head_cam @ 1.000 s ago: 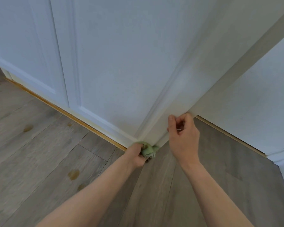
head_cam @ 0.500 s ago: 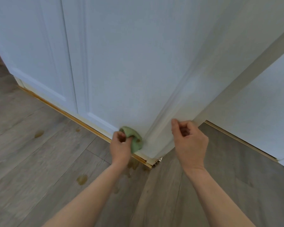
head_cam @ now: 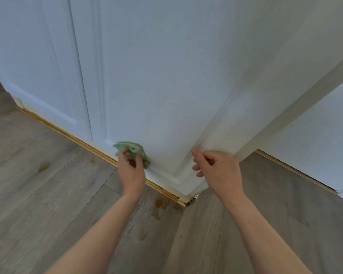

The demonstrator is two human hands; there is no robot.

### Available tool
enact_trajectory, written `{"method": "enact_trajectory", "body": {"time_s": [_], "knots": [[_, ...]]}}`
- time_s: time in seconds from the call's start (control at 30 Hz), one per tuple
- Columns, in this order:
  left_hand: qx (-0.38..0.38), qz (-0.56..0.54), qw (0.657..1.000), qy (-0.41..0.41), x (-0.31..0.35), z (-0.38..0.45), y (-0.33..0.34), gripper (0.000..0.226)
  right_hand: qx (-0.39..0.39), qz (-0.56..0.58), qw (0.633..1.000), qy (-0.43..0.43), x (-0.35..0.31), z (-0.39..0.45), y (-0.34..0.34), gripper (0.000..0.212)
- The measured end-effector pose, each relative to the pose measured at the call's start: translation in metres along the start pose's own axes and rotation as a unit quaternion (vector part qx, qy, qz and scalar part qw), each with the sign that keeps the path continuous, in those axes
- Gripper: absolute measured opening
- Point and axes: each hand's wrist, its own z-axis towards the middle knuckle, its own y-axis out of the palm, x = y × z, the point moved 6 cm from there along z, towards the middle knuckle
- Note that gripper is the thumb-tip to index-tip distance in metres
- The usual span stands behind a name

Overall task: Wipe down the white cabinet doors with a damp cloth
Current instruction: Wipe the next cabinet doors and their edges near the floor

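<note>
Left hand [head_cam: 132, 171] grips the green cloth [head_cam: 134, 150], scrubbing the cabinet door [head_cam: 156, 86] low down; right hand [head_cam: 218, 171] hovers loosely curled, empty. Next stroke probably runs right along the bottom rail.

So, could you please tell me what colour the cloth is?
Light green; the cloth shows best in the head view, the only one.

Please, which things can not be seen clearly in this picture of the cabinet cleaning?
Head view, the only one:
- Upper parts of the white cabinet doors: cut off by the top edge.
- Part of the green cloth: covered by the left hand gripping it.
- Whether the cloth is damp: cannot tell.
- Whether the right hand touches the door edge: unclear; the loosely curled fingers hide any contact.
- The dark gap under the cabinet corner: too small.
</note>
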Motion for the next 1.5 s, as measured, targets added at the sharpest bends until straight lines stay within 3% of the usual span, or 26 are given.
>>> {"method": "enact_trajectory", "body": {"time_s": [0.07, 0.27, 0.5, 0.7, 0.8, 0.87, 0.93, 1.03, 1.2, 1.37, 1.5], "knots": [[0.008, -0.001, 1.0, 0.013, 0.001, 0.013, -0.002, 0.02, -0.002, 0.015, 1.0, 0.005, 0.0, 0.0, -0.001, 0.045], [0.129, 0.04, 0.991, -0.012, 0.019, 0.098, -0.061, 0.012, 0.001, 0.006, 1.0, -0.013, 0.0, 0.001, 0.0, 0.047], [0.048, 0.057, 0.997, 0.032, -0.005, 0.04, -0.027, 0.014, 0.008, 0.022, 1.0, -0.006, 0.001, 0.001, 0.001, 0.048], [0.173, -0.028, 0.984, -0.033, 0.032, 0.12, -0.069, 0.017, 0.006, 0.028, 1.0, 0.002, 0.001, 0.001, 0.0, 0.046], [0.134, 0.028, 0.99, -0.036, 0.019, 0.113, -0.066, 0.017, 0.009, 0.034, 0.999, 0.002, -0.003, 0.0, 0.0, 0.044], [0.068, 0.042, 0.993, -0.087, -0.014, 0.092, -0.05, 0.021, 0.009, 0.044, 0.999, 0.005, -0.003, 0.0, 0.001, 0.043], [0.001, -0.023, 0.988, -0.154, -0.043, 0.065, -0.031, 0.025, 0.002, 0.052, 0.999, 0.004, -0.004, -0.001, 0.001, 0.043], [0.006, -0.058, 0.983, -0.174, -0.047, 0.04, -0.014, 0.016, -0.001, 0.043, 0.999, -0.006, -0.003, 0.001, 0.001, 0.044], [-0.009, -0.049, 0.992, -0.114, 0.006, 0.026, -0.008, 0.014, 0.001, 0.012, 1.0, -0.003, 0.0, 0.001, 0.002, 0.049], [-0.033, -0.183, 0.955, -0.23, 0.075, -0.004, -0.035, 0.022, -0.012, 0.057, 0.995, 0.083, -0.01, -0.009, 0.004, 0.045], [-0.057, -0.279, 0.921, -0.267, 0.168, -0.027, -0.048, 0.034, -0.06, 0.204, 0.966, 0.147, -0.071, -0.023, 0.003, 0.026]]}}
